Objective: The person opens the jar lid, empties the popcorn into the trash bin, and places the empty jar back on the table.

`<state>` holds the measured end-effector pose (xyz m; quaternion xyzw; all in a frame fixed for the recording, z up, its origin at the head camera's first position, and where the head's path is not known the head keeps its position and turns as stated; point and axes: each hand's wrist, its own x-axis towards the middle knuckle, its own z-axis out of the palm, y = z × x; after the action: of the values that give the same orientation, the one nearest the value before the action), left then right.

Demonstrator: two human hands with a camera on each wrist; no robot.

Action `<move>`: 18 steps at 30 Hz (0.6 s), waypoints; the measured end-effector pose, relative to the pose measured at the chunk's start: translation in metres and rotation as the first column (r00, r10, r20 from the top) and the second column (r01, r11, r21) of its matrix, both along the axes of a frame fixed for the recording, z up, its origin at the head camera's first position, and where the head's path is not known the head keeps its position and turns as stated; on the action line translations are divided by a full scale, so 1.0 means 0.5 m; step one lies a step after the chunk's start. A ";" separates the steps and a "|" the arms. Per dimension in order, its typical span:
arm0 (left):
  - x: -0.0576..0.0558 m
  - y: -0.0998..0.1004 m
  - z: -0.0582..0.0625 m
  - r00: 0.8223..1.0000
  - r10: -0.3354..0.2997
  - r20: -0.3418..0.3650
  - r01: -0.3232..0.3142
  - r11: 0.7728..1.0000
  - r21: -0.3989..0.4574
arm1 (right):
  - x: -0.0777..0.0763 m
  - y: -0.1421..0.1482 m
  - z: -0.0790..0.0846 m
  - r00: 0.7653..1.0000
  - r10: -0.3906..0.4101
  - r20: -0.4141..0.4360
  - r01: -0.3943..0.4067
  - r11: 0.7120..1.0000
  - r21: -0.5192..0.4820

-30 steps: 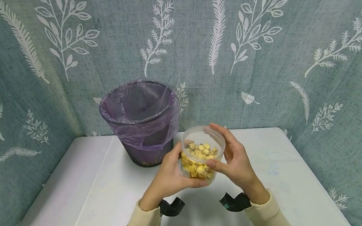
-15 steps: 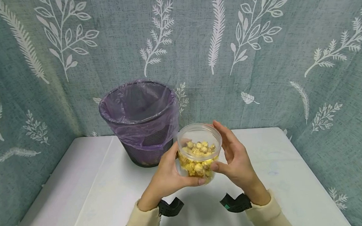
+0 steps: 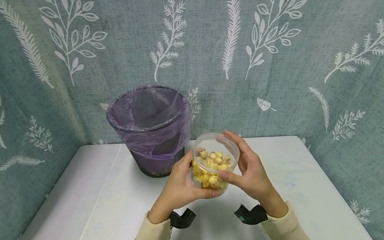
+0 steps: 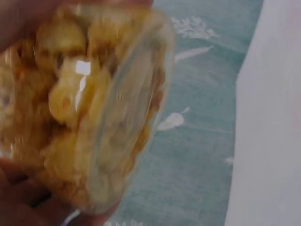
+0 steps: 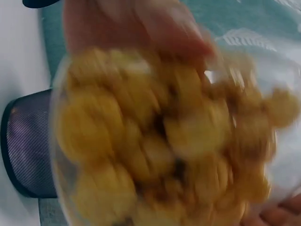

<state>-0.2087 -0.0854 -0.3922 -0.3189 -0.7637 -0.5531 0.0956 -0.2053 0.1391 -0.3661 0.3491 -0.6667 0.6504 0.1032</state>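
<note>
Edges and room: I take the jar [image 3: 217, 141] as the centre of the dial. The table [image 3: 316, 208] stretches well out towards 3 and 4 o'clock before its right edge, and farther still towards 8. Its back edge lies near, at 12, against the patterned curtain [image 3: 217, 103]. The bin [image 3: 162, 166], with its purple liner [image 3: 153, 140], stands at 10, near the jar and just beside my left hand [image 3: 177, 187].

Jar and fingers: I hold the jar over the table, its rim tipped towards the head camera and popcorn [image 3: 212, 159] inside; whether a clear lid covers it I cannot tell. My left hand grips it from 8, the thumb laid across the low wall at 6. My right hand [image 3: 249, 171] grips it from 4, thumb at 5 and index finger at 1. The remaining fingers are largely hidden; their spacing I cannot tell.
</note>
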 end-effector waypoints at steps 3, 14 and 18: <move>0.000 -0.008 0.003 0.994 -0.104 0.016 0.104 0.995 0.006 | -0.003 0.018 0.004 0.992 0.130 0.011 -0.130 0.992 0.000; 0.001 -0.017 0.011 0.980 -0.198 0.017 0.198 0.980 0.014 | -0.010 0.025 0.002 0.961 0.275 -0.007 -0.276 0.961 -0.030; 0.000 -0.003 0.006 0.998 -0.063 -0.032 0.064 0.998 0.028 | -0.002 0.006 0.002 0.995 0.092 -0.026 -0.094 0.994 -0.064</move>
<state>-0.2086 -0.0869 -0.3890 -0.3501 -0.7434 -0.5620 0.0947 -0.2064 0.1421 -0.3651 0.3835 -0.6270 0.6719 0.0917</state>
